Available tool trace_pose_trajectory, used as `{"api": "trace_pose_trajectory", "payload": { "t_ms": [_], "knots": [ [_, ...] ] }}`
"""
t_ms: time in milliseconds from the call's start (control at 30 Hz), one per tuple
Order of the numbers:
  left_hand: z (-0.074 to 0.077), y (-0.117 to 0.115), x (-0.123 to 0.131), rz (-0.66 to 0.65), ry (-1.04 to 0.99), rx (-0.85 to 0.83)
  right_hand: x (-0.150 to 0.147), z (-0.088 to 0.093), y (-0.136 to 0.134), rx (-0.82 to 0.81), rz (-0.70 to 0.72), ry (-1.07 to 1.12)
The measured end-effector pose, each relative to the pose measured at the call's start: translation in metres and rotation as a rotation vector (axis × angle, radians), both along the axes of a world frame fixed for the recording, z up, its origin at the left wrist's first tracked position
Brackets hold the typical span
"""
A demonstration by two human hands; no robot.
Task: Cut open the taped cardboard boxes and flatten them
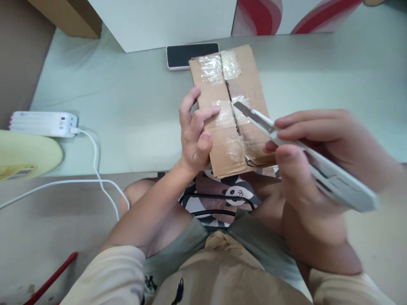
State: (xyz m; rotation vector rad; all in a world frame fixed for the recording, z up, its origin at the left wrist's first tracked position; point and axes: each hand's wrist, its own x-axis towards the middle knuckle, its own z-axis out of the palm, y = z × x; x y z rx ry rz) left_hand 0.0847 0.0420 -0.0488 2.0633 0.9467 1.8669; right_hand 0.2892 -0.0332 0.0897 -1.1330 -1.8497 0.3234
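Observation:
A small cardboard box (208, 93) lies at the front edge of the table, with strips of clear tape across its dark centre seam. My left hand (195, 131) grips the box's left side, the index finger and thumb over its top face and the other fingers at the edge. In my right hand (314, 165) is a white box cutter (337, 182) with its metal blade out. The blade tip points at the seam near the middle tape; whether it touches the box I cannot tell.
Behind the box a phone (182, 56) lies on the pale green table (136, 101). A large white carton (171, 21) stands at the back. At left are a white power bank (44, 123) with a cable (95, 156) and a yellow-green bottle (28, 153).

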Motion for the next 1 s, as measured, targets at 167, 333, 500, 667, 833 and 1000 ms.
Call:
{"api": "trace_pose_trajectory", "payload": {
  "t_ms": [167, 333, 500, 667, 833, 1000],
  "knots": [
    [0.009, -0.006, 0.006, 0.040, 0.064, -0.014, -0.007, -0.007, 0.006, 0.064, 0.008, 0.000],
    [0.016, -0.009, 0.010, 0.074, 0.040, -0.061, -0.003, -0.010, 0.006, 0.062, 0.080, -0.014],
    [0.012, -0.005, 0.010, 0.072, 0.069, 0.013, -0.009, -0.008, 0.008, 0.082, 0.078, -0.009],
    [0.014, -0.011, 0.011, 0.091, 0.073, -0.074, -0.014, -0.009, 0.010, 0.057, 0.095, -0.012],
    [0.008, -0.008, 0.008, 0.088, 0.142, -0.105, -0.014, -0.010, 0.012, 0.048, 0.072, -0.047],
    [0.007, -0.005, 0.008, 0.081, 0.103, -0.057, -0.013, -0.007, 0.009, 0.016, 0.059, 0.008]
  ]
}}
